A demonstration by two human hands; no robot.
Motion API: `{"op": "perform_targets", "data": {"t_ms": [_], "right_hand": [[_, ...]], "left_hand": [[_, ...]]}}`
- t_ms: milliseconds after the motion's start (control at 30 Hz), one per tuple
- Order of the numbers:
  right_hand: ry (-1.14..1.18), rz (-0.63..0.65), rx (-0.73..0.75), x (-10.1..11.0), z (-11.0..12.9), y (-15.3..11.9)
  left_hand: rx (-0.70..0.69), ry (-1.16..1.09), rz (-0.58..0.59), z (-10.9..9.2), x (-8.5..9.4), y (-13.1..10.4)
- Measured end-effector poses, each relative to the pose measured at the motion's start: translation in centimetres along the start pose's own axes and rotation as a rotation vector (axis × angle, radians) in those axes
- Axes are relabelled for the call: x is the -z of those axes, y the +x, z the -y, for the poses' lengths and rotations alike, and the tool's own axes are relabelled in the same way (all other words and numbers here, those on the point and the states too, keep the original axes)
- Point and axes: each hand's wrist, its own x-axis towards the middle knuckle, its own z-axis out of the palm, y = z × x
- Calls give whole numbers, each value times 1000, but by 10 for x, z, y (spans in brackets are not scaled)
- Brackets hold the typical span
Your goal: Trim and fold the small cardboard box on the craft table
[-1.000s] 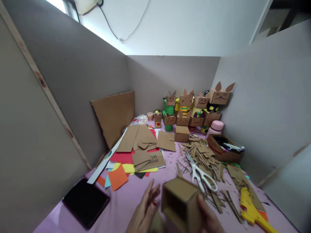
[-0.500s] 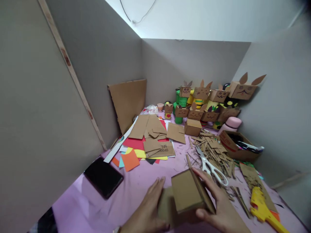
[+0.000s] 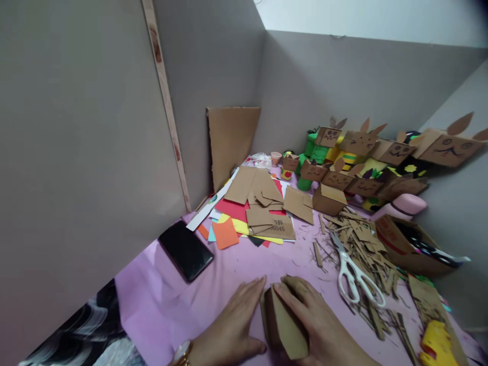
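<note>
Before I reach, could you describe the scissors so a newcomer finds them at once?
On the pink cloth, beyond and right of the right hand, lies a heap of cardboard strips. The scissors rest along its left edge, set apart from the brown strips by their white looped handles.

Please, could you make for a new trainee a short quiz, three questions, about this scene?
1. True or false: the right hand touches the cardboard box.
2. In the picture, which thing lies left of the orange paper? A) pink bottle B) black phone C) yellow glue gun
3. Fill the gap: the scissors have ____ handles.

Key: 1. True. 2. B. 3. White.
</note>
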Motion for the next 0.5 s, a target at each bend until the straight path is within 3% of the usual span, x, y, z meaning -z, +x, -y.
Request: {"op": "perform_targets", "data": {"t_ms": [100,233,433,500], "right_hand": [[-23,10,26,-5,-1,-1],[-26,12,48,-2,2,0],[75,89,29,8,6,-1],[220,-2,5,9,0,-7]], "left_hand": [[-70,-8,0,4,-4,3],[-61,-19,5,2,-12,7],[-174,-168,-163,-11,-20,10],[-182,-177,-194,-11,-20,10]]}}
